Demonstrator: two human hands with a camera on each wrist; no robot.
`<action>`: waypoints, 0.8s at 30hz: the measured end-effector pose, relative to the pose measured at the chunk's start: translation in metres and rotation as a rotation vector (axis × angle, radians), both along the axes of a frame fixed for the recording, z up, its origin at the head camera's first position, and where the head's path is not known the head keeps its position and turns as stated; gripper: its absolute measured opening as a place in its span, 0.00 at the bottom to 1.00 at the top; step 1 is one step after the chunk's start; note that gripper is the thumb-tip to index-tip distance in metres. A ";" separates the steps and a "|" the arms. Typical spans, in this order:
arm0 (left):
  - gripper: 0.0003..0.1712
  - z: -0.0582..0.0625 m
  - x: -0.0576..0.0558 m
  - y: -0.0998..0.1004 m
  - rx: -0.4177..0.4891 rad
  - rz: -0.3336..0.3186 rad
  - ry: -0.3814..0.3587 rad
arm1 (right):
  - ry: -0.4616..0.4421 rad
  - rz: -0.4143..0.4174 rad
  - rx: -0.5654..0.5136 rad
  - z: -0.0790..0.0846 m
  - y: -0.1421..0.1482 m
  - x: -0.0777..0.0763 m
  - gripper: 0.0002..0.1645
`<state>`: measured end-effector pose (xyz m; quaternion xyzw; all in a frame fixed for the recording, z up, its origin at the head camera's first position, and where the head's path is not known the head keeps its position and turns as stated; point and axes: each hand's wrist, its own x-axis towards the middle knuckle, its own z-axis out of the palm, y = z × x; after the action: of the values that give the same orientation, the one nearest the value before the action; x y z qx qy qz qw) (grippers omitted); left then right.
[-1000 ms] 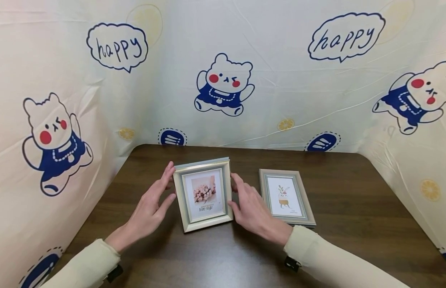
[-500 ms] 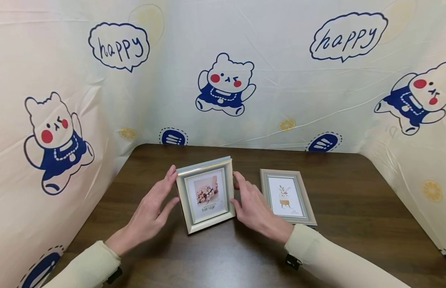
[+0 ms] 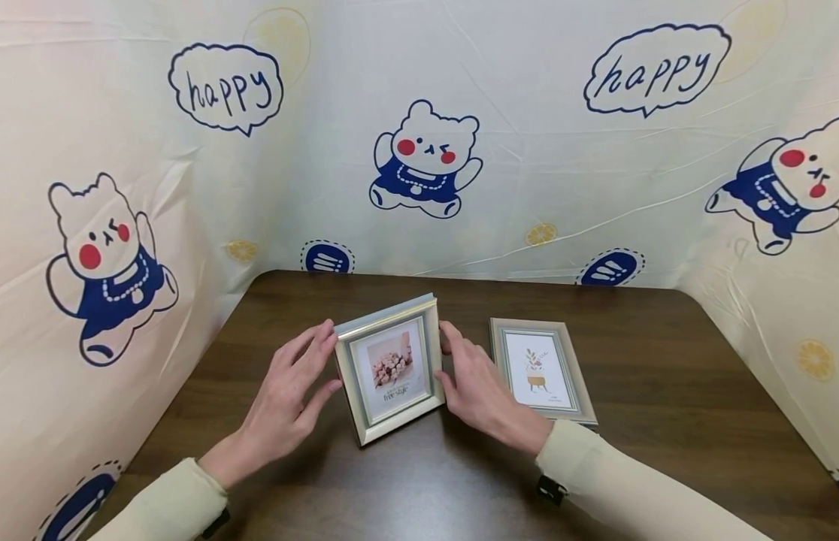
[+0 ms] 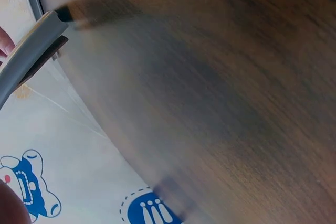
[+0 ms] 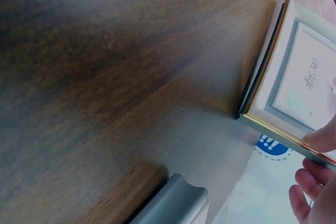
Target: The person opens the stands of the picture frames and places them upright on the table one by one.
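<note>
A cream picture frame (image 3: 392, 368) with a pink flower print stands tilted on its lower edge at the middle of the table. Along its right side my right hand (image 3: 477, 387) grips it, thumb on the front and fingers behind. In the right wrist view the thumb (image 5: 323, 139) presses the rim. My left hand (image 3: 284, 394) is at the frame's left side, fingertips touching the upper corner and thumb beside the edge. A second picture frame (image 3: 582, 376), with a potted-plant print, lies flat to the right, face up, partly behind my right wrist.
The dark brown wooden table (image 3: 676, 451) carries both frames. A pale curtain (image 3: 541, 173) with bear prints surrounds its back and sides.
The held frame has turned, its left side coming nearer to me, and shifted slightly right. My left fingers have moved onto its upper left corner. The flat frame has stayed put.
</note>
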<state>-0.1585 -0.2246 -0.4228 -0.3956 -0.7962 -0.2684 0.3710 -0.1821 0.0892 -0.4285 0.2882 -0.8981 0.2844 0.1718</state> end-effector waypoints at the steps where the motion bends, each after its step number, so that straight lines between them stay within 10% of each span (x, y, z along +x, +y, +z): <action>1: 0.35 0.000 0.001 0.000 -0.001 0.004 0.002 | 0.001 -0.001 -0.001 0.000 0.000 0.000 0.48; 24: 0.29 0.005 0.006 0.013 0.020 -0.063 0.156 | 0.015 0.006 -0.042 -0.001 0.001 -0.006 0.45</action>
<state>-0.1529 -0.2114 -0.4182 -0.4363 -0.7495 -0.2561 0.4270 -0.1885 0.0898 -0.4299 0.2894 -0.8897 0.3015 0.1837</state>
